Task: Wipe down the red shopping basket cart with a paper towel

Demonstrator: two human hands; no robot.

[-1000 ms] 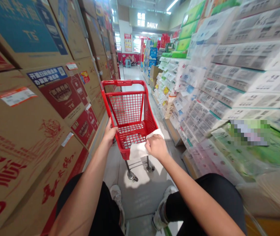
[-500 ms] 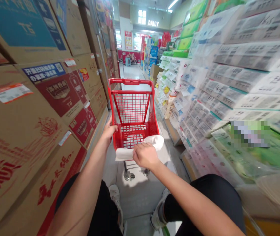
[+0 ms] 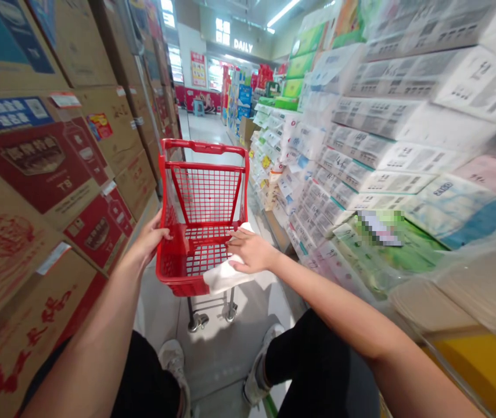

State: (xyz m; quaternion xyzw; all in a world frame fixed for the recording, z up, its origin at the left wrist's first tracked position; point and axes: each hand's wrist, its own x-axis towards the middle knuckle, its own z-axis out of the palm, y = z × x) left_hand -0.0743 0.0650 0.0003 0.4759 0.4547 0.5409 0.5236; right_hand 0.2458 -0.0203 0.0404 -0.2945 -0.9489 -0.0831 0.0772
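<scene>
A small red shopping cart (image 3: 182, 284) with a grid-patterned basket stands in front of me on the aisle floor. My left hand (image 3: 150, 237) grips the basket's left side, its thumb on the inner face and the other fingers mostly hidden outside. A white cloth (image 3: 222, 276) drapes over the near right corner of the rim. On top of it lies my right hand (image 3: 251, 249), pressing the cloth to the rim with fingers stretched toward the basket's right side. Nothing lies inside the basket.
Stacked cardboard boxes (image 3: 25, 159) wall the left side closely. Packs of paper tissue (image 3: 378, 125) are piled on the right, with a green pack (image 3: 409, 249) lower down. A blue stool (image 3: 198, 107) stands at the aisle's far end. My shoes (image 3: 173, 357) flank the cart's near side.
My right hand has slid the cloth from the near rim toward the right corner, and its fingers have straightened. The left hand keeps its hold. The view has turned right, shifting the cart left.
</scene>
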